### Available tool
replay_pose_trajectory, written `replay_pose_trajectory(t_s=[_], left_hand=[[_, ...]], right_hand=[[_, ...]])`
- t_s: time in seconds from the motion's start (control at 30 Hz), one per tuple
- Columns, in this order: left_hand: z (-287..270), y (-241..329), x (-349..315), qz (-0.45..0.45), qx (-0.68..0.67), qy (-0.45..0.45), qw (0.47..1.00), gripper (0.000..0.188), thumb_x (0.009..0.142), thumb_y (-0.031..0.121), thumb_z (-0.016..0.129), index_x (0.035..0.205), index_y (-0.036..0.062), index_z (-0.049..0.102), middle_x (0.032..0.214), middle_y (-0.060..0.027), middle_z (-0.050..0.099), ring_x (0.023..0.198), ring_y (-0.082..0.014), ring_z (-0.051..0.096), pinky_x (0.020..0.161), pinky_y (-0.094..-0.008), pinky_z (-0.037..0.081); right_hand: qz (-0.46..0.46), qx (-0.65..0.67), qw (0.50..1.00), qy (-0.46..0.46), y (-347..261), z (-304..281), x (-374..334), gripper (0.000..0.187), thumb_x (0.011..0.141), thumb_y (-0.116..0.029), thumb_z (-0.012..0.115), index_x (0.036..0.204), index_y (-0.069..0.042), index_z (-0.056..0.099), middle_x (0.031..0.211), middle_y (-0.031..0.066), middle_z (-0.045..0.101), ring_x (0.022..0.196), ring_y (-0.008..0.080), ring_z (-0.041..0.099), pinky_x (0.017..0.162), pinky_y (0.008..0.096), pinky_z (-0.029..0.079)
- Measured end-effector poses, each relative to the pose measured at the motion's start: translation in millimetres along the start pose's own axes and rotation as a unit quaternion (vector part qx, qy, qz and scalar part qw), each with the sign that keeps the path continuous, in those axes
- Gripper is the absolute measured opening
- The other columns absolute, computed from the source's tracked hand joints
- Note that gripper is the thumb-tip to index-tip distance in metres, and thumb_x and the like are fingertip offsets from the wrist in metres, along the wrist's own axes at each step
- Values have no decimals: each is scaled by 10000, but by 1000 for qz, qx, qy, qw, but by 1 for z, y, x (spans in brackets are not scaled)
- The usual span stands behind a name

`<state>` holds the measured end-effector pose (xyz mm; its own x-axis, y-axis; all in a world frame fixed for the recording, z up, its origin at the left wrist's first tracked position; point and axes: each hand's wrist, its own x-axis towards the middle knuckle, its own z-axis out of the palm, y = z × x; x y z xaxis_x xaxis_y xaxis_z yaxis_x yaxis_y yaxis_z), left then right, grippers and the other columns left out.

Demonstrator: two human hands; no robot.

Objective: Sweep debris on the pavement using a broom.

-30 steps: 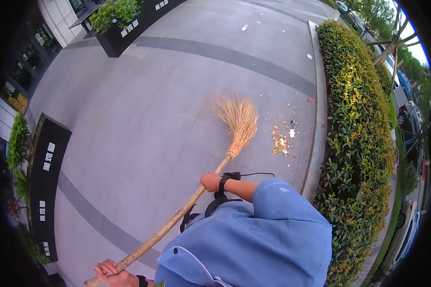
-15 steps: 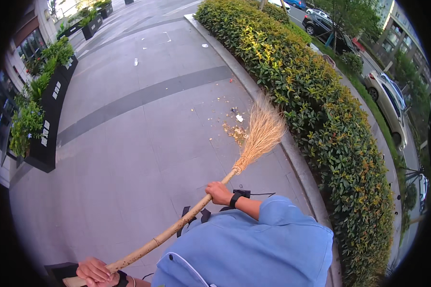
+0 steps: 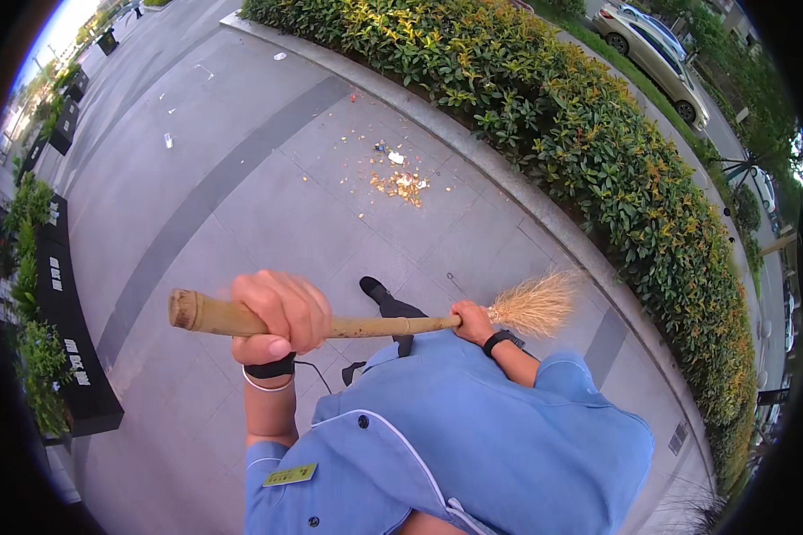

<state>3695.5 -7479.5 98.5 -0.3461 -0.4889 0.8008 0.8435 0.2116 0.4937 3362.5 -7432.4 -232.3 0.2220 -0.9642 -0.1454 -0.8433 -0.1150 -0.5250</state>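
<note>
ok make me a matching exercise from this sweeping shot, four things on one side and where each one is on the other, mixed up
Things:
1. left hand
2. right hand
3. litter pile
4. hedge

Places:
A. along the kerb beside the paving
B. near the butt end of the broom handle
C. on the paving ahead, near the kerb
D. on the handle just behind the straw bristles

Pairs: 1-B, 2-D, 3-C, 4-A

both hands [image 3: 281, 314] grip a straw broom [image 3: 393, 323] beside a hedge [image 3: 598, 152].
</note>
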Motion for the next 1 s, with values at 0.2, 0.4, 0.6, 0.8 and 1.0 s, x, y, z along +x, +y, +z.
replay_pose_trajectory(t_s=[0.2, 0.4, 0.6, 0.8, 1.0], left_hand=[[-79, -2, -3, -103, 39, 351, 930, 292, 752, 16, 546, 545, 63, 347, 409, -33, 356, 316, -155, 353, 364, -303, 380], [-136, 4, -9, -19, 206, 306, 929, 360, 770, 35, 523, 544, 112, 254, 378, -24, 349, 278, -132, 302, 298, -291, 301], [-182, 67, 48, 51, 394, 353, 847, 364, 810, 42, 533, 552, 90, 281, 375, -30, 370, 273, -140, 364, 277, -281, 352], [-208, 125, 52, 116, 489, 364, 784, 201, 783, -4, 441, 658, 113, 334, 469, -7, 344, 363, -106, 303, 366, -287, 257], [-216, 229, 8, 196, 459, 255, 828, 210, 782, 14, 465, 618, 91, 359, 449, -22, 390, 335, -123, 385, 331, -289, 360]], right_hand=[[28, 85, 994, 62, -14, 55, 85, 58, 675, -97, 585, 676, -119, 532, 743, 92, 600, 786, 321, 590, 645, 453, 388], [11, 24, 999, 31, -16, 49, 231, 64, 679, -104, 598, 653, -124, 543, 723, 76, 592, 762, 299, 585, 661, 437, 383], [-171, 47, 984, -12, -138, 59, 428, 47, 699, -116, 604, 730, -142, 579, 785, 64, 594, 850, 277, 574, 732, 426, 363], [-310, 26, 950, -42, -279, 81, 556, 118, 677, -80, 623, 720, -146, 535, 753, 36, 561, 821, 250, 558, 777, 397, 342], [-359, 38, 931, 46, -379, 60, 548, 161, 648, -39, 639, 701, -130, 517, 713, 24, 545, 802, 222, 554, 762, 366, 342]])
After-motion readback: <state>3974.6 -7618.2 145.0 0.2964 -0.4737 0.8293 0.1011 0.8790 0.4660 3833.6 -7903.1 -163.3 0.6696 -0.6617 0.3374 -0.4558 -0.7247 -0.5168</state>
